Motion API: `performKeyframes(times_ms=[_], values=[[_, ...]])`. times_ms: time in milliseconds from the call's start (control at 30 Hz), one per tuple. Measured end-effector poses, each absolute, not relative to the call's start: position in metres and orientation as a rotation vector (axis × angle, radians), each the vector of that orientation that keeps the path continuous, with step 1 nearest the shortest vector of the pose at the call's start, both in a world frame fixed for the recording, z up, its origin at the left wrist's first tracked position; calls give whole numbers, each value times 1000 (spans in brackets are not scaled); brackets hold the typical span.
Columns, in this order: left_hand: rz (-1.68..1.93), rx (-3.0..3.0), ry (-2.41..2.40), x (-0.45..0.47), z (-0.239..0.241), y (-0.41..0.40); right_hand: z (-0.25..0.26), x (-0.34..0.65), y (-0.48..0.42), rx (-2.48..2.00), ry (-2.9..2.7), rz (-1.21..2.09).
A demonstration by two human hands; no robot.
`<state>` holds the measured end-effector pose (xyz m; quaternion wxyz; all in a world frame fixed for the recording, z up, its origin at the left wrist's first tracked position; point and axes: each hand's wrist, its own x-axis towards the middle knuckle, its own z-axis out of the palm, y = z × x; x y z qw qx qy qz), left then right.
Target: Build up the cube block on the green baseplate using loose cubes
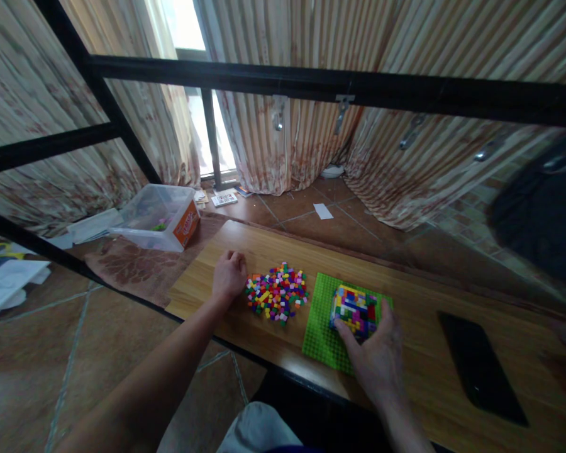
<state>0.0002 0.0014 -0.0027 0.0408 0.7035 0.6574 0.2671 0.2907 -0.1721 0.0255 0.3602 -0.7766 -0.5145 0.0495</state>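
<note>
A heap of small multicoloured toy bricks is spread on the wooden table. Just left of the heap, my left hand rests on the tabletop, its fingers curled in. Whatever is inside those fingers, if anything, is hidden. To the right of the heap lies a green studded baseplate, and on it stands a low block built of many coloured bricks. My right hand spans this block, the thumb against its near left side and the fingers along its right side.
A dark phone-like slab lies on the table at the right. Beyond the table's left end, a clear plastic box with an orange label sits on a brown mat. Black metal bars cross in front of striped curtains.
</note>
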Motion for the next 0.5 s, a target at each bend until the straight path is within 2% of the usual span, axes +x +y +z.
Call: performKeyframes(times_ms=[500], values=[[788, 2145, 2021, 2, 0, -2, 20, 293, -168, -2059, -1226, 126]])
